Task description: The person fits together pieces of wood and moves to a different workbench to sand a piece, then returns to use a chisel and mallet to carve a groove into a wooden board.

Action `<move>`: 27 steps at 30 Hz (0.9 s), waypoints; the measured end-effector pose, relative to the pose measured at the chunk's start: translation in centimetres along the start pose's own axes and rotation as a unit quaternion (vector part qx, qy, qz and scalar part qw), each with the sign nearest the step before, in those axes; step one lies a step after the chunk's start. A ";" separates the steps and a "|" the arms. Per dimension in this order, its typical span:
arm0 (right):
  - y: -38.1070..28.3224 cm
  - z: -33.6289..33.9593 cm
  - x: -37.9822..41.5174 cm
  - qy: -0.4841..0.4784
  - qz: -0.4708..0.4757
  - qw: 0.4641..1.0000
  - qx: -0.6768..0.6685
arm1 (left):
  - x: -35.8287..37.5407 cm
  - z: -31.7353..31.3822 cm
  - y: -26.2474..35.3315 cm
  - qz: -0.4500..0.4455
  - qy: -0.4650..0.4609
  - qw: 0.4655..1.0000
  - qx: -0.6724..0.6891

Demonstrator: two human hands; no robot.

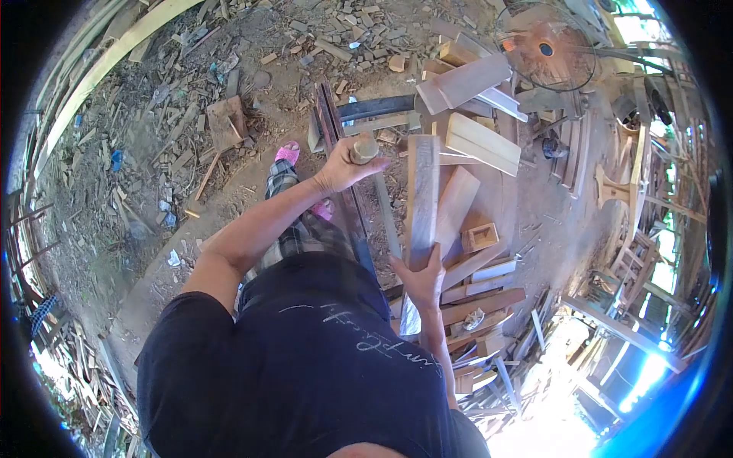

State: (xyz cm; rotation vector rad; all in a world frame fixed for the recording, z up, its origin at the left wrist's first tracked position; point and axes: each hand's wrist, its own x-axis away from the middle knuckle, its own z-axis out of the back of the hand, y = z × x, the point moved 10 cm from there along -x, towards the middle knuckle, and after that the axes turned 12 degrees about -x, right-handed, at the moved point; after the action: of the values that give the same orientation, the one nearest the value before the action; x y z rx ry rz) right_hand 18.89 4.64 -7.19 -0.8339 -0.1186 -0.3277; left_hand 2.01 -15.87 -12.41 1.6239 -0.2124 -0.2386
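Note:
My left hand [345, 166] is closed around a rounded wooden handle [364, 150], which I see nearly end-on. A narrow grey strip [386, 215] runs from just below this hand toward my right hand; its join with the handle is hidden. My right hand [422, 279] grips the near part of a long wooden board [422, 195], thumb on the left side and fingers on the right. Left of the board, a dark, narrow beam [340, 149] stretches past my left wrist. Several cut boards lie just right of the held one, including a pale plank [482, 143].
A small square wooden box [479, 237] lies among the boards at right. Farther out is a rusty round fan-like object [547, 49] with a wire rim. Wood scraps [183, 114] cover the ground at left. My feet in pink footwear [288, 152] are beside the dark beam.

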 end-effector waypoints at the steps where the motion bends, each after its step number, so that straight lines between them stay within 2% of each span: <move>1: -2.1 1.1 0.1 -0.003 -0.020 0.998 -0.051 | 0.1 0.0 0.0 -0.013 0.000 1.000 -0.012; 2: -3.6 1.9 0.1 -0.008 -0.041 0.994 -0.102 | 0.2 0.1 0.2 -0.012 0.003 1.000 -0.014; 3: -5.7 3.3 0.3 0.027 0.037 0.988 -0.150 | 0.4 0.0 1.1 -0.024 -0.003 0.999 -0.038; 5: -8.6 6.0 1.2 0.110 0.112 0.958 -0.240 | 0.6 -0.4 1.7 -0.036 -0.006 0.997 -0.063; 6: -8.5 6.8 1.8 0.128 0.144 0.954 -0.229 | 0.6 -0.7 2.1 -0.055 -0.008 0.996 -0.073; 8: -10.4 5.4 2.3 0.070 0.244 0.958 -0.131 | 0.9 -1.2 2.1 -0.067 -0.019 0.995 -0.072; 9: -12.6 3.6 2.5 0.035 0.351 0.935 -0.024 | 0.9 -1.3 1.8 -0.069 -0.014 0.995 -0.073; 11: -7.1 1.3 1.6 -0.002 0.141 0.990 0.023 | 1.1 -0.9 1.5 -0.113 0.031 0.993 -0.029; 13: -8.3 2.1 1.1 0.007 0.142 0.990 -0.016 | 0.6 -0.3 1.8 -0.144 0.044 0.988 -0.042; 14: -9.0 4.0 1.5 0.069 0.160 0.977 -0.127 | 1.0 -1.3 0.9 -0.117 -0.002 0.990 -0.073; 15: -8.7 4.1 2.0 0.063 0.157 0.978 -0.125 | 1.4 -2.2 0.6 -0.090 -0.050 0.989 -0.103; 18: -8.2 4.8 2.5 0.071 0.219 0.934 -0.273 | 1.6 -2.8 0.6 -0.105 -0.062 0.983 -0.135; 19: -6.0 1.8 1.5 0.021 0.158 0.979 -0.126 | 1.6 -2.9 0.7 -0.122 -0.058 0.979 -0.153; 20: -3.1 -0.7 0.7 -0.028 0.091 0.995 0.025 | 1.8 -2.6 1.3 -0.181 -0.020 0.972 -0.146; 21: -4.5 -0.5 0.8 -0.001 0.142 0.990 0.007 | 2.1 -2.2 2.5 -0.239 0.019 0.960 -0.143; 23: -5.2 1.7 0.9 0.037 0.110 0.992 -0.057 | 1.6 -2.7 0.4 -0.139 -0.053 0.976 -0.156; 24: -6.0 3.6 1.3 0.112 0.158 0.969 -0.155 | 1.6 -3.1 -0.3 -0.091 -0.084 0.979 -0.161; 25: -6.4 4.8 2.3 0.143 0.266 0.944 -0.133 | 2.0 -3.3 -0.5 -0.088 -0.087 0.980 -0.159; 27: -6.7 4.2 2.6 0.092 0.272 0.954 -0.089 | 1.7 -3.2 -0.6 -0.077 -0.083 0.981 -0.160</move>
State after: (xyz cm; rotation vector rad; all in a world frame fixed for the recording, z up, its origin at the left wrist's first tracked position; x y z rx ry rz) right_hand 19.24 2.95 0.93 -0.9734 0.3171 0.1074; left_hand 4.53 -13.28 -12.88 1.3024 -0.1666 -0.5026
